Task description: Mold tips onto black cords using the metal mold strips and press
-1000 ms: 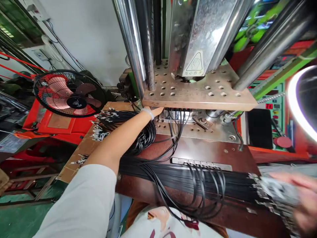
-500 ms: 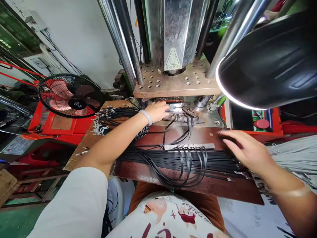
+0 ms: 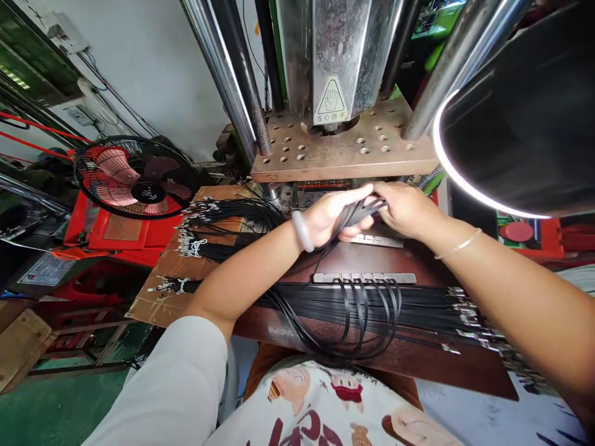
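Hands (image 3: 367, 214) grip blk cables (image 3: 356, 215).

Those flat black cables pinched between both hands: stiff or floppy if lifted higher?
Probably floppy: the flat black cables between the left hand and right hand bend easily, and their loops sag over the table edge. Likely light, apt to tangle.

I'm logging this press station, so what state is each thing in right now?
Left hand: closed on black cables.
Right hand: gripping the same cables.
Black cables: held between both hands.
Press plate: raised above the hands.
Fan: cannot tell if running.
Lamp: lit.
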A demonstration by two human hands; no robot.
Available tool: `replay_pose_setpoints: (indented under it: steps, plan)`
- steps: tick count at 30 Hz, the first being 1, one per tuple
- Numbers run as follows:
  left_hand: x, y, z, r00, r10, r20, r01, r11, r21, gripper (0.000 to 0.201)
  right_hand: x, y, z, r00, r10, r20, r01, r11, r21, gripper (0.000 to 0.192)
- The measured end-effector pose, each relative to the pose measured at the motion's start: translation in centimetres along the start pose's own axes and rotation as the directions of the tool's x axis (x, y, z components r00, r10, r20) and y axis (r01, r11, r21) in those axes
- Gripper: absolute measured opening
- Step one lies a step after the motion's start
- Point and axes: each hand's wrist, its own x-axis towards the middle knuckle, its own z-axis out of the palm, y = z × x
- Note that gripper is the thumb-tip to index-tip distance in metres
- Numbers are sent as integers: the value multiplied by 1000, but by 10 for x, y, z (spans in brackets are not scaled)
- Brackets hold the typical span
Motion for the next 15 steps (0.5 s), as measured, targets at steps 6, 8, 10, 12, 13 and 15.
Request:
replay_pose_setpoints:
  steps: [6, 8, 10, 12, 13, 15]
  plan:
    - [-144, 5, -126, 660, 445, -605, 194, 677, 710, 46, -82, 7, -19, 959, -61, 276, 41, 996, 76, 21]
    - [-179, 7, -164, 564, 505, -654, 344, 577, 741, 47, -108, 8, -12, 939, -50, 342, 10, 993, 117, 23]
    - [-189, 3, -170, 514, 616, -598, 438, 411, 800, 43, -121, 3, 1, 947, -46, 317, 31, 998, 53, 28]
    - [-172, -12, -141, 592, 687, -421, 500, 96, 861, 42, -122, -4, 17, 960, -65, 271, 81, 996, -49, 30]
    - [-157, -24, -118, 693, 652, -308, 461, -72, 885, 44, -120, -8, 24, 965, -76, 252, 103, 990, -96, 30]
    - [-121, -49, -70, 908, 411, -78, 212, -292, 933, 41, -113, -15, 34, 965, -102, 240, 143, 977, -160, 27]
